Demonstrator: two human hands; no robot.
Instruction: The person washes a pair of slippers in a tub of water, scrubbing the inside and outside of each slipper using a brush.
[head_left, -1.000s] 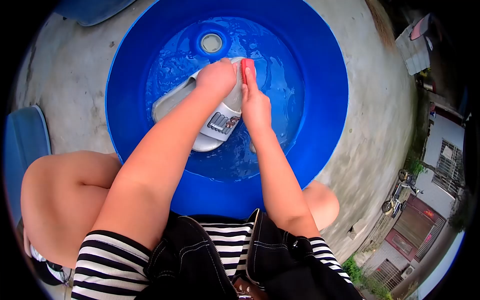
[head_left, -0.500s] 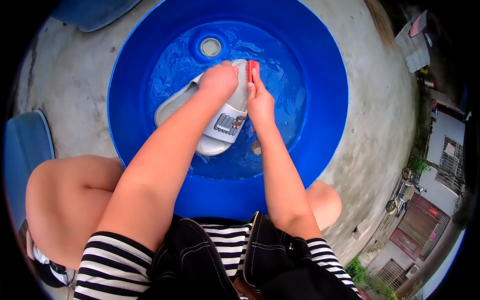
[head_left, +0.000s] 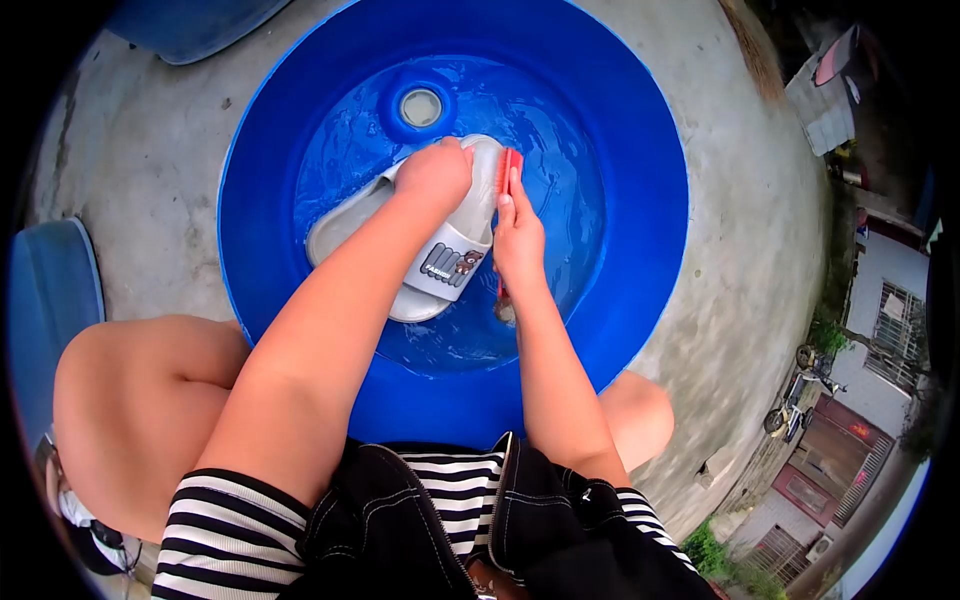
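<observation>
My left hand (head_left: 434,178) is closed on a grey slipper (head_left: 474,207), which is tilted over the water with its heel end away from me. The slipper's white strap (head_left: 448,262) carries a bear picture and lettering. In my right hand (head_left: 519,240) is a red scrub brush (head_left: 510,168), its bristles against the slipper's right edge near the heel; my fingers lie along its back. A second grey slipper (head_left: 328,232) lies to the left in the blue tub (head_left: 640,190), partly hidden behind my left arm.
Shallow water (head_left: 555,180) covers the tub's floor, where a round pale cap (head_left: 420,107) sits near the far side. Blue containers (head_left: 60,290) stand at the left and far left. Concrete ground (head_left: 740,250) surrounds the tub, and a motorbike (head_left: 795,400) is at far right.
The brush has slid slightly toward me along the slipper's edge, and more of its handle end shows below my right hand. My left hand keeps its grip; the view has shifted a little.
</observation>
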